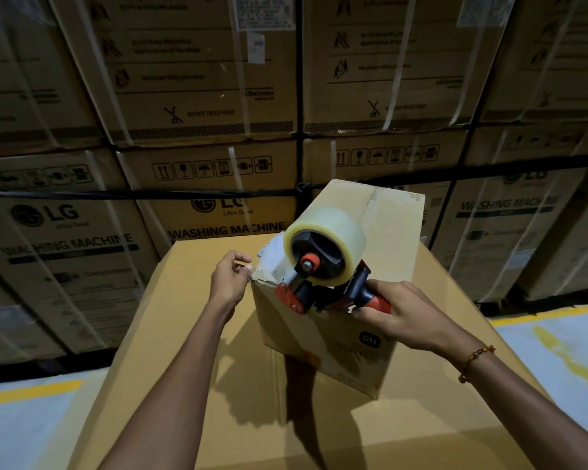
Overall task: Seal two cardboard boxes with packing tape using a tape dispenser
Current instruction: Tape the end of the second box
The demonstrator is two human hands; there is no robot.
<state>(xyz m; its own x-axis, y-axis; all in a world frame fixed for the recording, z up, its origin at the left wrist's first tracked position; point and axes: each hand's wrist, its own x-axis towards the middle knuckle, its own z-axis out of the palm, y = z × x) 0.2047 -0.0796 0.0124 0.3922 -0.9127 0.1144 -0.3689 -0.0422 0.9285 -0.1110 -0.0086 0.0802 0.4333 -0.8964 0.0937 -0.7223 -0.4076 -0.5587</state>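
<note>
A small cardboard box point(384, 239) stands on top of a large cardboard box point(190, 334). A red and black tape dispenser point(323, 266) with a roll of clear tape rests at the small box's near top edge. My right hand point(401, 313) grips its red handle. My left hand point(230, 276) pinches the loose end of the tape at the small box's near left corner. A strip of clear tape point(272, 262) runs from that corner to the dispenser.
A wall of stacked washing machine cartons point(197, 130) with white straps fills the background just behind the boxes. The floor point(564, 347) is pale with yellow lines on both sides of the large box.
</note>
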